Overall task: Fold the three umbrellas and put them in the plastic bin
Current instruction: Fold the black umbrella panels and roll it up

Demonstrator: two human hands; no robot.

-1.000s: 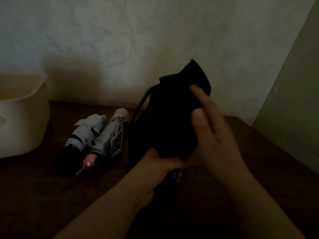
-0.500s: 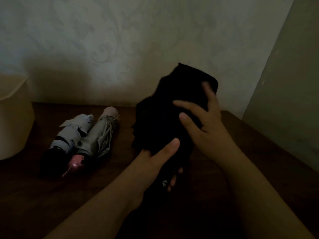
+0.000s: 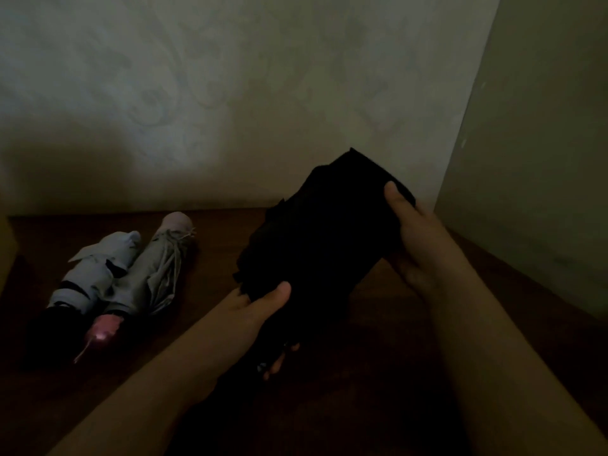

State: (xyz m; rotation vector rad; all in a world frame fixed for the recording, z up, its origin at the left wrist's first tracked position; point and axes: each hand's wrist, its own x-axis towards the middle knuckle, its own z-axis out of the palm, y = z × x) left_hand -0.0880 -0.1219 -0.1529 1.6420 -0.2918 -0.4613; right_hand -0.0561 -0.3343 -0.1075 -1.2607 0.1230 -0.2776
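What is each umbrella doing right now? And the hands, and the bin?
black umbrella: collapsed, bunched, held up off the table in both hands.
left hand: grips the black umbrella's lower end.
right hand: wrapped round its upper end, thumb on top.
blue-grey umbrella: folded, lying on the table.
grey umbrella with pink handle: collapsed, loose folds, lying beside the blue-grey one, touching it.
plastic bin: only an edge shows; contents cannot be told.

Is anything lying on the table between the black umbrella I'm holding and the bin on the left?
Yes. Two folded umbrellas, blue and grey, lie on the table left of the black umbrella, toward the bin.
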